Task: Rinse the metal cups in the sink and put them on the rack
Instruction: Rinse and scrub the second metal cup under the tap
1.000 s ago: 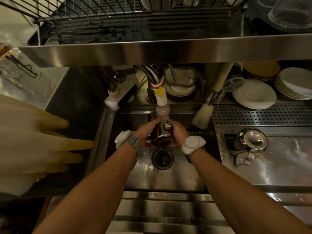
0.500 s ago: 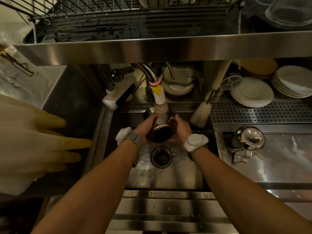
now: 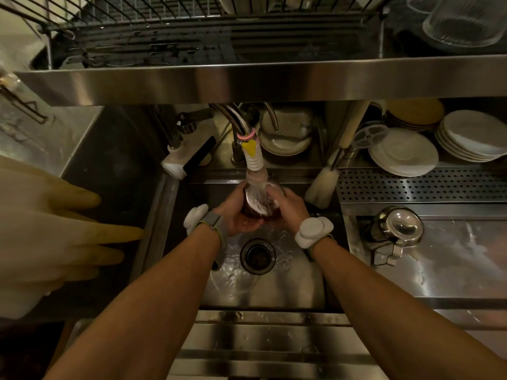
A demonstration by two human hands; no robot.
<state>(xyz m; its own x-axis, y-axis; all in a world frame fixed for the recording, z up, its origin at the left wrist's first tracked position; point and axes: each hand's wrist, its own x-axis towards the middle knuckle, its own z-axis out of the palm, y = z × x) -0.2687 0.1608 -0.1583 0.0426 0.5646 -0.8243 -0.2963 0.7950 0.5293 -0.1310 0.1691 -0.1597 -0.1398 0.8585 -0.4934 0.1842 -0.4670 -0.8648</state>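
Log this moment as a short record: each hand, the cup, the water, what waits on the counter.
metal cup: under the tap nozzle, above the sink
left hand: grips the cup from the left
right hand: grips it from the right
water: running from the nozzle onto the cup
second cup: on the counter, right of the sink

Metal cups, two: held cup point(image 3: 256, 207) above the sink point(image 3: 274, 293), lying cup point(image 3: 397, 227) on the worktop point(image 3: 455, 259) right of the sink. Hands, two: left hand point(image 3: 236, 215), right hand point(image 3: 288, 207). Brush point(image 3: 322, 187), one. Plate stacks point(image 3: 403, 152), three, behind the sink's right.
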